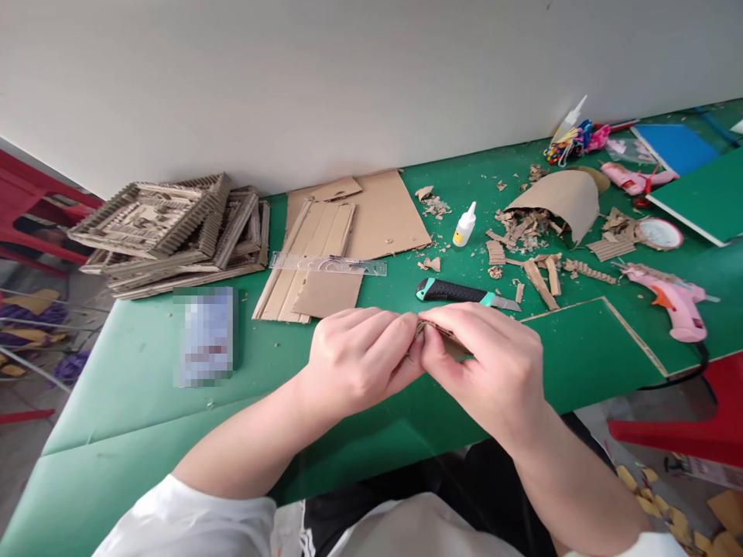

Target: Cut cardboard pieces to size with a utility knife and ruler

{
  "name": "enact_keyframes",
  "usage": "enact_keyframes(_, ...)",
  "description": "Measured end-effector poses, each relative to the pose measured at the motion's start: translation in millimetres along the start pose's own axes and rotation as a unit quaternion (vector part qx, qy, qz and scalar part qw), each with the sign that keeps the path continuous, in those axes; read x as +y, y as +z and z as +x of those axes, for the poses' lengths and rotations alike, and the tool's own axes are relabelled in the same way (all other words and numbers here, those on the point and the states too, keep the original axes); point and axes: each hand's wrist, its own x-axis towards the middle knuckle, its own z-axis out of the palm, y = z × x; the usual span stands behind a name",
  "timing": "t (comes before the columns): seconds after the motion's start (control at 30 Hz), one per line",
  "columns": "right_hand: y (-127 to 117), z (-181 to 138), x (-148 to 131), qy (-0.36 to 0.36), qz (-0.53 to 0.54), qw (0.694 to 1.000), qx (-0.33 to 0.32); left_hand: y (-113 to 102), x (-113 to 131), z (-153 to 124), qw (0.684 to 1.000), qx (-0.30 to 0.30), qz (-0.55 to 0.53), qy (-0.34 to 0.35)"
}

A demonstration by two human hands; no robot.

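My left hand (357,356) and my right hand (484,363) meet above the green table (133,379), near its front edge. Both pinch a small piece of corrugated cardboard (446,336) between thumbs and fingertips; most of it is hidden by my fingers. Just beyond my hands lies a utility knife (458,293) with a black and teal handle, its blade out and pointing right.
Flat cardboard sheets (371,216) with a clear ruler (328,264) lie behind. A stack of cardboard frames (174,228) sits far left, a glue bottle (464,226), cardboard scraps (534,232) and a pink glue gun (676,302) to the right. A blurred packet (206,334) lies left.
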Motion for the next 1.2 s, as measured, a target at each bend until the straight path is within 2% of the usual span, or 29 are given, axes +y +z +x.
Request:
enact_keyframes(0.83, 5, 1, -1, -0.015, 0.02, 0.999, 0.03, -6, 7, 3, 1.0, -0.005, 0.017, -0.02)
enact_keyframes(1.07, 1, 2, 0, -0.001, 0.047, 0.999, 0.004, -10, 4, 6, 0.997, 0.006, 0.011, -0.08)
enact_keyframes(1.2, 3, 2, 0, -0.004, 0.039, 0.999, 0.011, -12, 1, 5, 0.997, 0.009, 0.004, -0.074)
